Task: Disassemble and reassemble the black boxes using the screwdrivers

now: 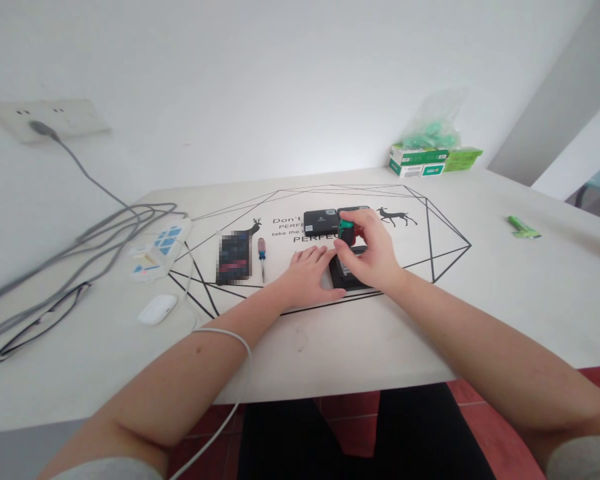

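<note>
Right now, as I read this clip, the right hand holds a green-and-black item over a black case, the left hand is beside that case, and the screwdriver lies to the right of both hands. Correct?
Not quite: the head view shows the screwdriver to the left of both hands. The rest of your statement stands.

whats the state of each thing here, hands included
Black device, lying flat, partly hidden
Right hand, closed around the green and black tool
Left hand, spread, at the black device's left edge
Screwdriver, lying unheld
White case, shut
Plug, in the wall socket
Boxes, stacked
Glasses, lying down, folding unclear
</note>
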A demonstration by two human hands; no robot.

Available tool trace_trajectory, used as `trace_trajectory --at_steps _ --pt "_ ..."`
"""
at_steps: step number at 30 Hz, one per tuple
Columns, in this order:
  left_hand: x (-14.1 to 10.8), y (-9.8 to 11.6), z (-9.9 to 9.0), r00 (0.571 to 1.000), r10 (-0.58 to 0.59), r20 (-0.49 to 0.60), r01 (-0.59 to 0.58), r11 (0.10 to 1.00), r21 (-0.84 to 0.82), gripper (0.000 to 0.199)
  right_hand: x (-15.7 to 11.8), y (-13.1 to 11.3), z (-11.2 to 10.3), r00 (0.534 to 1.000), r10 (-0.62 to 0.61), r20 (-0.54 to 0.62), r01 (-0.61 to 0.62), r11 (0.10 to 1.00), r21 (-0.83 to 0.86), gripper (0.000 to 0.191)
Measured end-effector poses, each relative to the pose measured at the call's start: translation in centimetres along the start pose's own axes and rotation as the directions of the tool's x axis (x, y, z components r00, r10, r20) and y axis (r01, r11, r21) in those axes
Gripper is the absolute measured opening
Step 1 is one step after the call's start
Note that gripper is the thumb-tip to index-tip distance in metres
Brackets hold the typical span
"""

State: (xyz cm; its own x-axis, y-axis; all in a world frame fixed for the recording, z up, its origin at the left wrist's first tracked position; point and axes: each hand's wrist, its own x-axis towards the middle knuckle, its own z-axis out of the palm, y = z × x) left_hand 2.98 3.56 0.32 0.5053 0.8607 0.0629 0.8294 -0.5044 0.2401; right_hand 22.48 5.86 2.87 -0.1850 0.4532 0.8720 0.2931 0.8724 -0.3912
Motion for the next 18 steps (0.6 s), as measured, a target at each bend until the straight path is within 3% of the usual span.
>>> trace_trajectory --at_steps 9,18 --pt "0.1 -0.6 0.0 0.996 0.047 0.073 -0.047 0.999 0.005 0.095 -0.1 -0.3 0.3 0.995 -0.103 0.002 0.103 0.993 0.050 0.039" --pt "0.2 -0.2 -0.7 0.991 0.028 0.129 -0.030 0.999 0.019 0.103 -0.2 0.0 0.6 0.997 -0.041 -0.070 0.044 0.998 0.042 0.027"
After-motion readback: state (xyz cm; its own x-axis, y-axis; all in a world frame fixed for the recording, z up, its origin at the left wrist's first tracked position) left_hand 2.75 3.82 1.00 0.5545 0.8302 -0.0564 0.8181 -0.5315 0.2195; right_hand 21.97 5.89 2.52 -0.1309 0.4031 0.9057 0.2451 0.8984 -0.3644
